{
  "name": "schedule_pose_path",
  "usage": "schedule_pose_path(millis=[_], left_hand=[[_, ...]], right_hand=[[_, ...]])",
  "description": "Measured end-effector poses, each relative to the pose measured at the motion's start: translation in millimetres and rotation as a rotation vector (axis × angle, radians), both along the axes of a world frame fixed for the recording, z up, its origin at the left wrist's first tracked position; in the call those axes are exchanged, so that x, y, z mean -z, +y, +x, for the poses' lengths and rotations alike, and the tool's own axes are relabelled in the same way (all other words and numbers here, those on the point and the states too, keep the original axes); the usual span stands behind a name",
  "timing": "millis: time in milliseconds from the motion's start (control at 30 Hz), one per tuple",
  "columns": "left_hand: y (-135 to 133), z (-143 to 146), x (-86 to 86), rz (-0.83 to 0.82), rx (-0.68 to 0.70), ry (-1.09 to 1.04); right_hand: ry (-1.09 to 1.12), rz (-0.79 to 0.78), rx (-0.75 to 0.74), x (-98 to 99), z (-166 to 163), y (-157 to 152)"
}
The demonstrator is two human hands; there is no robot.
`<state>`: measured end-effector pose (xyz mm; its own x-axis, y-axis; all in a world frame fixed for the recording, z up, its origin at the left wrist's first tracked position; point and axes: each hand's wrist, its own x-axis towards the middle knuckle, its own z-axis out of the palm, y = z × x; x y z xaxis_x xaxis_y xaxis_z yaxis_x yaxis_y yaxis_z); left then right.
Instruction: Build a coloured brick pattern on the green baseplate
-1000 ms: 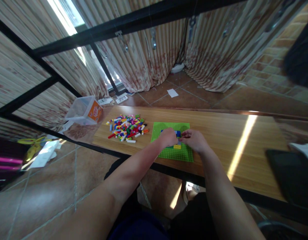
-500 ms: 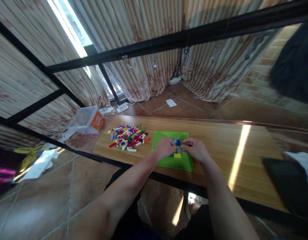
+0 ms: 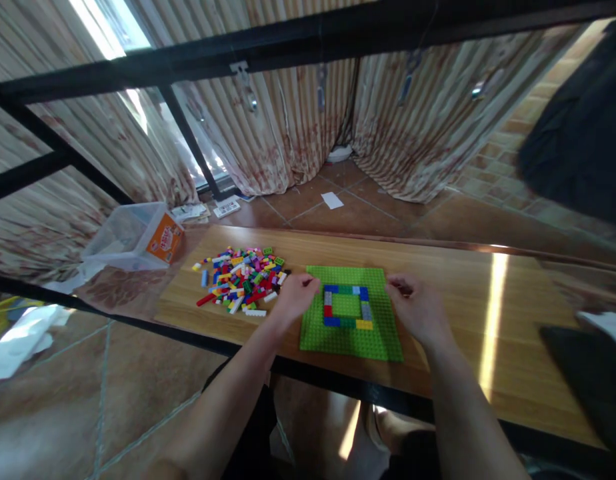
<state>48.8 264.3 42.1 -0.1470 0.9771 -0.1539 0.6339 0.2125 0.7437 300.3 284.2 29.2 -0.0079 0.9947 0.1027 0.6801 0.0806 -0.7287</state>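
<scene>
A hollow rectangle of blue, green, grey, red, light blue and yellow toy bricks (image 3: 340, 322) is pressed onto a green baseplate (image 3: 353, 343). My left hand (image 3: 297, 295) hovers at the plate's left edge, fingers curled in and thumb against them, with no brick showing in it. Off the right edge of the plate is my right hand (image 3: 419, 305), its fingers loosely bent, a small gap between thumb and fingers, and nothing visible in it. Both hands are apart from the brick rectangle, which is fully in sight.
Loose mixed bricks (image 3: 245, 280) lie heaped on the wooden table (image 3: 448, 287) left of the plate. Beyond the table's left end stands a clear plastic box (image 3: 133, 237) with an orange label. A dark flat object (image 3: 575, 373) lies at the right end. A black rail (image 3: 288, 47) crosses above.
My hands have drawn apart from the brick rectangle, the left one leftward and the right one rightward, uncovering it. The view has shifted slightly and come closer.
</scene>
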Motion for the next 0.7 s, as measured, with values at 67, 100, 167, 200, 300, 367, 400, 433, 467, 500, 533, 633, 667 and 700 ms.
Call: schedule_pose_path(millis=[67, 100, 167, 200, 300, 367, 400, 433, 467, 500, 533, 633, 667, 700], left_hand=[[2, 6, 0.5, 0.022, 0.058, 0.035], [3, 8, 0.1, 0.032, 0.077, 0.058], [5, 12, -1.0, 0.04, 0.108, 0.086], [6, 13, -1.4, 0.039, 0.125, 0.087], [10, 16, -1.7, 0.039, 0.167, 0.064], [14, 17, -1.3, 0.052, 0.18, 0.063], [16, 17, -1.0, 0.06, 0.181, 0.071], [18, 17, -0.6, 0.069, 0.178, 0.078], [20, 17, -0.1, 0.079, 0.173, 0.081], [21, 17, 0.5, 0.087, 0.165, 0.076], [23, 16, 1.5, 0.095, 0.156, 0.063], [26, 14, 6.5, 0.125, 0.111, -0.014], [26, 12, 8.6, 0.136, 0.093, -0.056], [27, 10, 10.6, 0.147, 0.074, -0.109]], right_hand=[[-0.013, -0.017, -0.033, 2.2, -6, 0], [-0.024, -0.028, -0.044, 3.4, -9, 0], [-0.058, -0.047, -0.057, 5.2, -15, -1], [-0.084, -0.055, -0.057, 5.8, -19, -1], [-0.163, -0.07, -0.027, 6.2, -27, -1], [-0.196, -0.07, -0.003, 6.2, -31, 1], [-0.202, -0.066, 0.005, 6.3, -33, 2], [-0.202, -0.06, 0.008, 6.4, -35, 3], [-0.199, -0.054, 0.008, 6.5, -36, 4], [-0.197, -0.049, 0.008, 6.5, -36, 5], [-0.195, -0.046, 0.008, 6.4, -37, 7], [-0.193, -0.031, 0.026, 5.2, -38, 9], [-0.194, -0.017, 0.036, 4.8, -39, 10], [-0.196, 0.0, 0.039, 4.5, -40, 10]])
